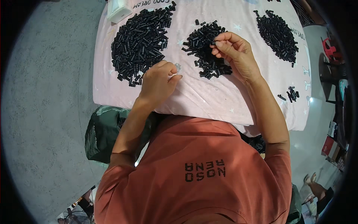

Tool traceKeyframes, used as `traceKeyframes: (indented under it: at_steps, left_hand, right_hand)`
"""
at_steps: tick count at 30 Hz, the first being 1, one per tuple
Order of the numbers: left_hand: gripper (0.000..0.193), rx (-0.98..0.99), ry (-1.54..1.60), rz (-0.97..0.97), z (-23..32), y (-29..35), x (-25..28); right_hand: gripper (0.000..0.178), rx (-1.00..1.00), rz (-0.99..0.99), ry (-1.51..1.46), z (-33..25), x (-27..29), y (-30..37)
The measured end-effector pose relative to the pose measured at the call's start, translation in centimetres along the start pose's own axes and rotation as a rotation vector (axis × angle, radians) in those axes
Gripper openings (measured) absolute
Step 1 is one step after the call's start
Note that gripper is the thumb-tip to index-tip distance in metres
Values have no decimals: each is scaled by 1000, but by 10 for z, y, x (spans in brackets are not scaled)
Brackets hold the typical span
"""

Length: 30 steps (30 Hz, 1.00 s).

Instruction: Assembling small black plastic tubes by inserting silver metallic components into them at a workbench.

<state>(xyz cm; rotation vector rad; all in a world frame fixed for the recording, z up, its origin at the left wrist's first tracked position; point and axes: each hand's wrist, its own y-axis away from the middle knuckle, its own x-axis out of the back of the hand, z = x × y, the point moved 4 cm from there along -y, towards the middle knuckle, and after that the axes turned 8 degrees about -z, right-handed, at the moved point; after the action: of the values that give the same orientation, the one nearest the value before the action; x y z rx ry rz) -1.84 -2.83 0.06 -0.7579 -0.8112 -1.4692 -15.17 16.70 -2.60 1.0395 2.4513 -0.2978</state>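
Observation:
My right hand (238, 54) is raised over the middle heap of small black cylindrical pieces (203, 44), its thumb and forefinger pinched on one black cylindrical piece (213, 43). At the near edge of the larger left heap of similar pieces (140, 44), my left hand (158, 80) is closed with the fingers curled; whatever it may hold is hidden. Just beyond its thumb lies a little cluster of tiny shiny pieces (178, 68), too small to name.
A pink patterned cloth (201, 100) covers the table. Another black heap (278, 37) and a small group of pieces (293, 94) lie to the right. A white box (120, 13) stands far left. Beside me are a dark green sack (102, 130) and, farther off, a red stool (330, 48).

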Motion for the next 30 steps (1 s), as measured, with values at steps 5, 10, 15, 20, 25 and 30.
traceKeyframes:
  at_steps: [5,10,15,20,25,30]
  left_hand:
    - [9,-22,18,-6,-3,-4,-8]
    - [7,-72,59,-25,1,-4,-4]
    - [3,42,275,-39,14,-8,8]
    - [8,-85,464,102,32,-20,3]
    - [7,-91,481,155,49,-29,7]
    - [8,-121,450,100,53,-30,6]
  right_hand:
    - [12,5,-16,4,0,0,0]
    - [11,-3,-11,11,-1,-3,1]
    - [11,-16,-55,36,1,-4,2]
    - [10,-66,-92,96,0,-10,3]
    - [8,-84,-177,143,0,-14,4]
    - [7,-105,-217,153,-1,-19,5]
